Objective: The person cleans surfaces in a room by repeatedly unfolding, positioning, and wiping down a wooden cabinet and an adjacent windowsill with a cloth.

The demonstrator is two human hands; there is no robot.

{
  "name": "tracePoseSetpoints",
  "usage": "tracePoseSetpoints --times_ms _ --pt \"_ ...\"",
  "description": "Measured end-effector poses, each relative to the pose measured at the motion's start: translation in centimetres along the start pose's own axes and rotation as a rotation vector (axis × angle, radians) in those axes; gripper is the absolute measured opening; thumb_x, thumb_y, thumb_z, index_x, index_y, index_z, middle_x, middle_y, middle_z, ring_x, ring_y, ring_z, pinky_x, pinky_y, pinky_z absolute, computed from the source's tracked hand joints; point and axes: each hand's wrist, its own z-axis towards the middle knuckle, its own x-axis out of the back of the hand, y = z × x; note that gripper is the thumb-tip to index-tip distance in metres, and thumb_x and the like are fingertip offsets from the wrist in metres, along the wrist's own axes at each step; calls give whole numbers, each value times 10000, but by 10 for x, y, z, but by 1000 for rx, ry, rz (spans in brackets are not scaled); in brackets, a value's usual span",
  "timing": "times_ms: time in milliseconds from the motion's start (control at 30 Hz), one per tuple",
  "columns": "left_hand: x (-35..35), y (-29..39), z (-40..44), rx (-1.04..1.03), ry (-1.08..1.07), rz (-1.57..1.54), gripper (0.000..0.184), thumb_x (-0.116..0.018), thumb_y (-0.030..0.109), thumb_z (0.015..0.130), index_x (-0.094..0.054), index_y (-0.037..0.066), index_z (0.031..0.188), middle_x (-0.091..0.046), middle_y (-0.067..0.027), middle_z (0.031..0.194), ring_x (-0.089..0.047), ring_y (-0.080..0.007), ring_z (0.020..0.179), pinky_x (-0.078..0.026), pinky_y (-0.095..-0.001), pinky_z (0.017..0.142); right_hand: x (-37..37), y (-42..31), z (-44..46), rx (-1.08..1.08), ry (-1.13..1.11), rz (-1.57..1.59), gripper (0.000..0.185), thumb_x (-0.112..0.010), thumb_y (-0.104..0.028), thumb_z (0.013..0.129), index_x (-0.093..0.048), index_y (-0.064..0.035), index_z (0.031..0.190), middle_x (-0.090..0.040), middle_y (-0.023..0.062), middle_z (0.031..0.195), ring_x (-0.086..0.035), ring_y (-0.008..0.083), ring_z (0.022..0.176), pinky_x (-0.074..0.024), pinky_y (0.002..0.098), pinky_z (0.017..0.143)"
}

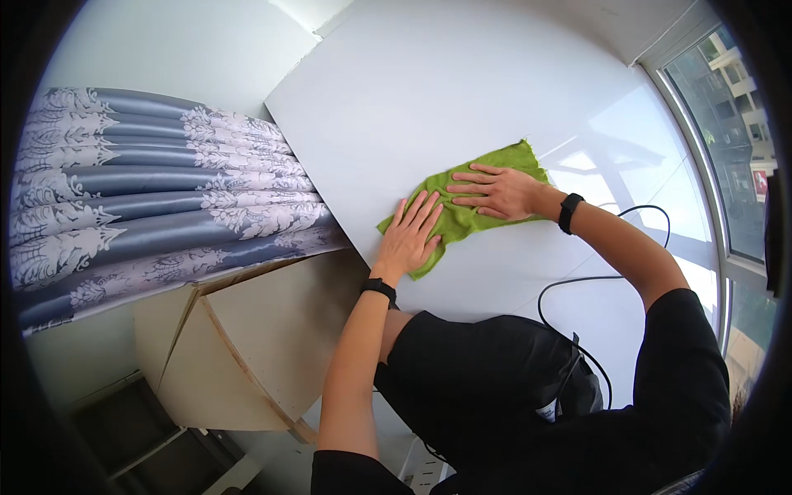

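A green cloth with a frayed end lies spread and a little wrinkled on a smooth white surface. My left hand rests flat on its left part, fingers stretched out and slightly apart. On the right part my right hand presses down, also flat, with its fingers pointing left. Neither hand grips the cloth; both lie on top of it. A black band circles each wrist.
Patterned grey curtain folds hang along the left, beside pale wooden panels. A black cable loops over the white surface near my right arm. A window borders the right side. My knee in black clothing is just below.
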Motion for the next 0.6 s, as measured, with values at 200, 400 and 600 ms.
tracePoseSetpoints --times_ms 200,400,600 --pt "9 -27 8 118 61 48 608 -533 251 918 -367 27 1458 -252 -115 1578 -196 -307 1471 -154 -551 1178 0 18 49 -50 59 51 493 -365 -308 1029 -348 -135 1491 -285 34 1576 -224 198 1468 -165 397 1227" --pt "9 -21 16 268 66 236 623 -527 259 906 -369 33 1465 -242 -103 1586 -156 -289 1484 -176 -499 1186 -4 19 65 -130 154 -24 475 -374 -313 1017 -413 -153 1463 -309 21 1568 -228 198 1467 -176 391 1222" --pt "2 -5 9 273 74 230 632 -522 252 908 -362 -18 1456 -217 -167 1581 -183 -302 1474 -237 -412 1181 0 3 49 -128 166 -85 471 -354 -364 1002 -436 -264 1456 -296 7 1575 -182 235 1481 -124 462 1225"
